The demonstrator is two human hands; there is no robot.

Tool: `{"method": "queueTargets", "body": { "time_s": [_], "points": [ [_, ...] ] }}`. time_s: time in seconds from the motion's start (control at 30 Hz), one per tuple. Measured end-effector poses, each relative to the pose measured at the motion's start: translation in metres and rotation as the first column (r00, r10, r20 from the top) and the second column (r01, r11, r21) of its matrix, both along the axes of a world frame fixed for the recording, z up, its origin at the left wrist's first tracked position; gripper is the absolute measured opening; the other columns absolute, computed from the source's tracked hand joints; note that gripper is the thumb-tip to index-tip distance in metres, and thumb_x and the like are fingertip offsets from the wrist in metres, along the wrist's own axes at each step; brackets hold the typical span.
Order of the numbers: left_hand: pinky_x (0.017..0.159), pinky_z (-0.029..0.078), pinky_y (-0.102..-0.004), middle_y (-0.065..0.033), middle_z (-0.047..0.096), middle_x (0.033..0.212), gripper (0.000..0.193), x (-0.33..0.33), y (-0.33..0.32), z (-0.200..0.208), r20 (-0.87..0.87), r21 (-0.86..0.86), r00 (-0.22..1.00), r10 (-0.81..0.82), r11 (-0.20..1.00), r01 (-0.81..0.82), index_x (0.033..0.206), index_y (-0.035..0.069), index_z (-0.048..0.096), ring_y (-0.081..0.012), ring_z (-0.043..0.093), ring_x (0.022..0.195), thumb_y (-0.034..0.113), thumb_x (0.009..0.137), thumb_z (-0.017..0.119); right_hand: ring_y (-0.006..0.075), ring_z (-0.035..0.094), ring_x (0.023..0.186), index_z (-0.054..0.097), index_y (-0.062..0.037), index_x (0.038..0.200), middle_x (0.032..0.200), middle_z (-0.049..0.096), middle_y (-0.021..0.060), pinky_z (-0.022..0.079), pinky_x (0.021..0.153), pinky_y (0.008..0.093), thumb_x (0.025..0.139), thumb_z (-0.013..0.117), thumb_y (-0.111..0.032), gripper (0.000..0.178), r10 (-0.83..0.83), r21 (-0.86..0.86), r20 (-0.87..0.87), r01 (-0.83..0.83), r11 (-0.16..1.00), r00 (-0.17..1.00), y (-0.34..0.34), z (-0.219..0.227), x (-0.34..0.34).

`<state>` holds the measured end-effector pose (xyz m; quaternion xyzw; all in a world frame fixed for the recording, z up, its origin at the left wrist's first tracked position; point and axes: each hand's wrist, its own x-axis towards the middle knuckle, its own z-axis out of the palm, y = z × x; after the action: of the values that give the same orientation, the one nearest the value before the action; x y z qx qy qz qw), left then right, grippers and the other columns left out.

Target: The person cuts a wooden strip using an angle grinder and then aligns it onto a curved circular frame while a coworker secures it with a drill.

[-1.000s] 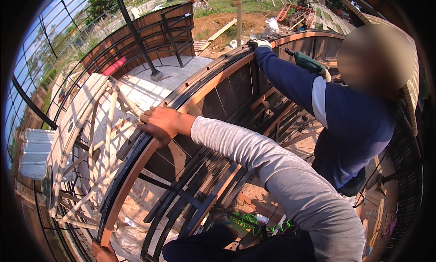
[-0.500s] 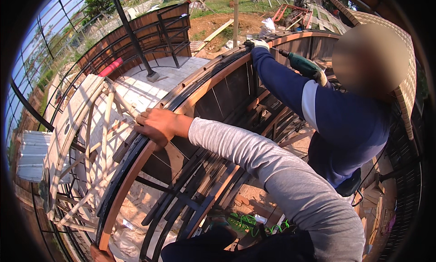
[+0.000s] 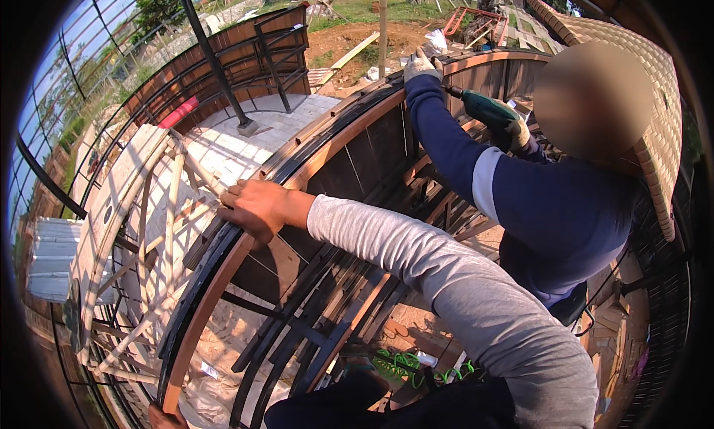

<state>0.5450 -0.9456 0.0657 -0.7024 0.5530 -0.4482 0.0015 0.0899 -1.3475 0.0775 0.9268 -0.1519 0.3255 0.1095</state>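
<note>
Since the earlier frame little has shifted: your right hand [image 3: 256, 208] keeps its place on the curved wooden rail [image 3: 223, 273], and the co-worker's gloved hand [image 3: 421, 65] has only edged along the same rail's far end, green drill [image 3: 487, 111] held close behind it, so I judge the rail remains braced for fastening. Your fingers wrap down over the rail's top edge, clasping it firmly. The rail's long axis sweeps in an arc from the lower left, where your left hand [image 3: 165, 417] barely shows and its grip can't be told, up toward the upper right.
</note>
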Motion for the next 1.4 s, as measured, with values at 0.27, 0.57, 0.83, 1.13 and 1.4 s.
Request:
{"method": "queueTargets", "body": {
  "time_s": [0.27,0.57,0.83,1.13,1.4],
  "points": [
    [0.055,0.051,-0.0438,-0.0122,0.063,0.077,0.042,-0.004,-0.001,0.004,0.004,-0.014,0.997,-0.071,0.997,0.071,0.094,0.010,0.067,-0.0328,0.063,0.063,0.049,0.085,0.079,0.0401,0.066,0.093,0.057,-0.0039,0.106,0.094,0.063,0.0179,0.055,0.081,0.0493,0.056,0.089,-0.043,0.071,-0.034,0.103,-0.104,0.044,0.994,0.994,-0.002,-0.002,0.002],
    [0.052,0.051,-0.0445,-0.0109,0.064,0.078,0.041,0.001,0.000,-0.001,-0.001,-0.012,1.000,-0.029,0.999,0.029,0.095,0.012,0.068,-0.0318,0.063,0.061,0.049,0.083,0.079,0.0393,0.063,0.101,0.058,-0.0034,0.111,0.104,0.061,0.0185,0.054,0.086,0.0485,0.054,0.089,-0.043,0.076,-0.046,0.154,-0.142,0.068,0.986,0.989,0.000,-0.001,0.003],
    [0.054,0.051,-0.0429,-0.0104,0.064,0.077,0.019,-0.010,-0.003,0.003,0.010,-0.011,1.000,0.012,1.000,-0.012,0.090,0.013,0.068,-0.0314,0.063,0.061,0.031,0.087,0.074,0.0381,0.064,0.101,0.060,-0.0037,0.109,0.103,0.061,0.0167,0.054,0.087,0.0467,0.051,0.090,-0.041,0.075,-0.044,0.142,-0.106,0.059,0.988,0.993,-0.001,-0.002,0.001],
    [0.055,0.051,-0.0434,-0.0095,0.062,0.073,0.015,-0.003,0.000,0.005,0.027,-0.031,0.998,-0.062,0.998,0.063,0.089,0.013,0.067,-0.0316,0.063,0.061,0.028,0.088,0.073,0.0371,0.065,0.101,0.061,-0.0056,0.108,0.105,0.063,0.0157,0.055,0.088,0.0463,0.053,0.091,-0.041,0.072,-0.042,0.185,-0.137,0.067,0.980,0.990,0.007,0.009,0.002],
    [0.068,0.051,-0.0458,-0.0138,0.062,0.087,0.036,0.006,0.001,-0.006,-0.106,0.061,0.993,0.055,0.997,-0.049,0.100,0.007,0.059,-0.0348,0.062,0.081,0.039,0.091,0.073,0.0378,0.064,0.104,0.060,-0.0055,0.112,0.106,0.064,0.0167,0.055,0.088,0.0469,0.053,0.091,-0.041,0.075,-0.060,0.200,-0.156,0.091,0.976,0.986,0.010,0.010,-0.002]
  ]
}}
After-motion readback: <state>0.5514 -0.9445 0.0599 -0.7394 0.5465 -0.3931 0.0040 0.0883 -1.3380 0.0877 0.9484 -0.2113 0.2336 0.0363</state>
